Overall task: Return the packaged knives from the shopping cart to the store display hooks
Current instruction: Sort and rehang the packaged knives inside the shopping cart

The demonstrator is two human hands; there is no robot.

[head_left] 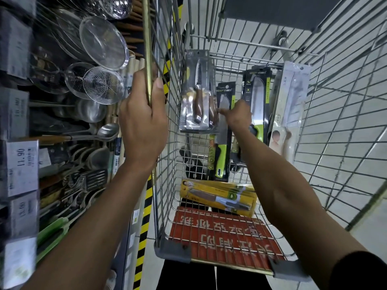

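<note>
The job looks barely begun, going by how full the shopping cart (314,126) is. I count at least five packaged knives in the basket. A serrated knife pack (198,91) with a wooden handle leans on the left wire wall. Just beside it stands a black card holding a green-handled knife (222,155), and a larger green-handled knife pack (258,97) stands behind the reaching arm. A white knife pack (291,105) is propped against the right wall, and a yellow knife pack (219,197) lies flat on the floor of the basket, near a red printed panel (219,233).

The person's left hand (142,122) is wrapped tight round the cart's brass-coloured top rail (147,49), steadying it. The right hand (237,116) is down inside, fingers curled and pinching the upper part of the black card with the green-handled knife, which is not yet lifted clear.

To the left hang wire strainers (102,42), ladles and spatulas above price tags (22,155). I can't see any knife hooks from here, so nothing shows as returned, and every pack I can see is left to hang
</note>
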